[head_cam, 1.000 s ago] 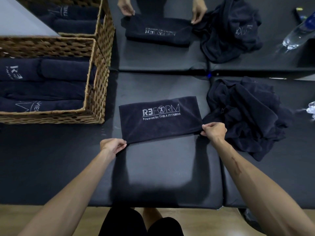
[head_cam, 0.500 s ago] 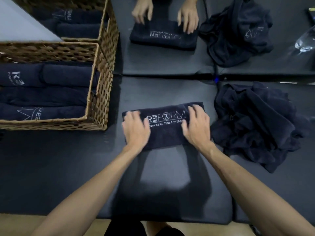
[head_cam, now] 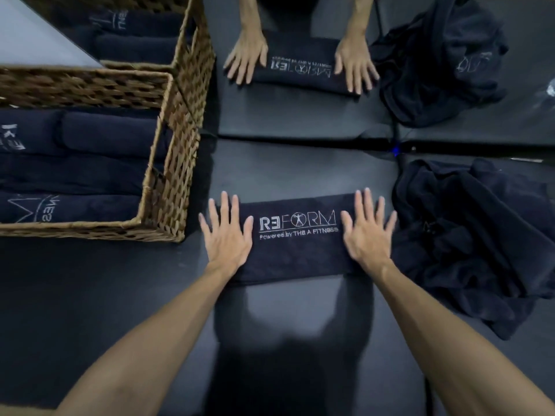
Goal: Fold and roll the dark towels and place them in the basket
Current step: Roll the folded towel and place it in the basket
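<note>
Folded towel (head_cam: 295, 235) lies flat on tabletop (head_cam: 90, 310) beside basket (head_cam: 177, 163), left hand (head_cam: 226, 235) and right hand (head_cam: 368, 235) spread flat on its ends; likely soft, light, limp — best taken at near-edge corners.

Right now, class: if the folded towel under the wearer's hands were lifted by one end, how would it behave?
The folded towel would probably droop and unfold, since the same cloth lies crumpled in the pile. It looks light. It seems unlikely to slide, pressed flat by the left hand and right hand.
</note>
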